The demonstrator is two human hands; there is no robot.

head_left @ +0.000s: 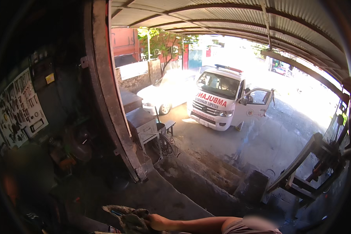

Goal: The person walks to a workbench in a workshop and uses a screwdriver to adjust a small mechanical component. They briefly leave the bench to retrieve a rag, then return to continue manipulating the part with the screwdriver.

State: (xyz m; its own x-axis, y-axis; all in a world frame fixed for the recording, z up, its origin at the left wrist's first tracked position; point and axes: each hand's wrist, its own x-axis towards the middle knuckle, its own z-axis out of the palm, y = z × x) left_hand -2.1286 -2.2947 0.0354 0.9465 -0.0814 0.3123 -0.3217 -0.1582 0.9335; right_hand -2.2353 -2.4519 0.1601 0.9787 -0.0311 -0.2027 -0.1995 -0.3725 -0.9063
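My right forearm reaches across the lower edge from the right, below a greyish sleeve (238, 228). At its end my right hand (158, 222) is closed on a rumpled, grimy brown-grey rag (130, 221). The rag spreads out to the left of the fingers, and a small bluish streak shows in its folds. My fingertips are partly hidden in the cloth. No part of my left hand can be made out.
A person (31, 183) is in the dark workshop at left, near a tool board (21, 107). A steel post (111, 93) stands beside a metal cabinet (143, 124) and coiled hoses (166, 146). Outside are an ambulance (218, 97) with an open door and a white car (162, 95). A frame (300, 167) stands right.
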